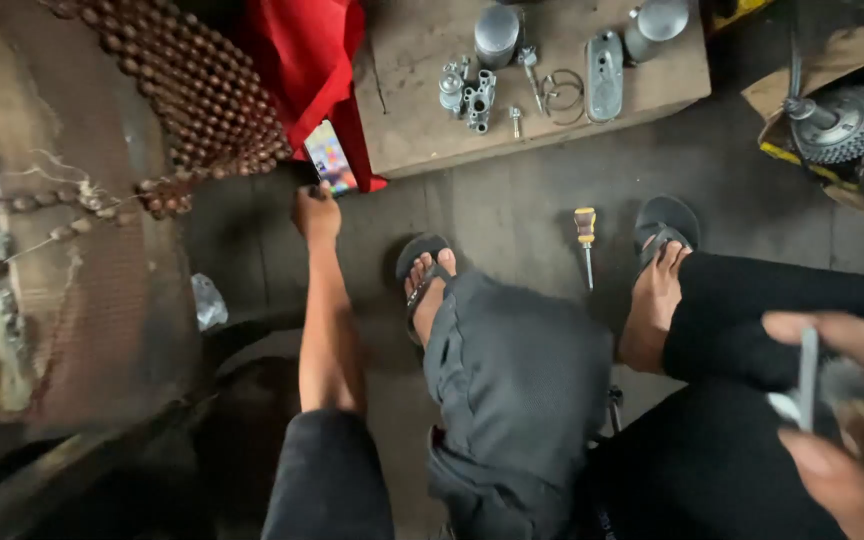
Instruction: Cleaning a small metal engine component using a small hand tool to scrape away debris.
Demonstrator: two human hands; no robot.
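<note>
L hand [315, 212] fingers grip a phone [331, 157] on the floor; R hand [842, 420] fingers pinch a thin metal tool [807, 378], blurred.

Phone [331, 157], screen lit, tilted against red cloth [307, 50]

A screwdriver [586, 240] lies on the floor [512, 210] between two sandalled feet, before the board [422, 120].

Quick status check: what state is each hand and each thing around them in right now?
left hand: stretched out, holding the phone
phone: screen lit, tilted
right hand: gripping a thin metal tool, blurred
screwdriver: lying on the floor, untouched
carburetor parts: loose on the wooden board
</note>
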